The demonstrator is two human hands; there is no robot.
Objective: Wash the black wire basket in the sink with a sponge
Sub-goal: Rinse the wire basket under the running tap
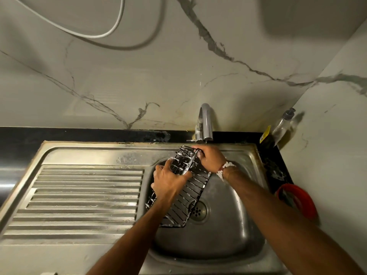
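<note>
Fingers (163, 168) of the left hand (170, 180) curl round the black wire basket (191, 195), holding it tilted over the sink (228, 231) bowl. The right hand (210, 158) curls its fingers over the basket's far end, near the sink's far edge under the faucet (206, 124). No sponge shows. Scrubbing seems underway; rinsing likely comes next. White suds cling to the thin wires.

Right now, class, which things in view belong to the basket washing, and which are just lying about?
In the job: black wire basket, soapy; stainless steel sink; grey curved tap; left hand and right hand, both on the basket.
Lying about: clear pump soap bottle; red round bowl; white cable on the wall.
</note>
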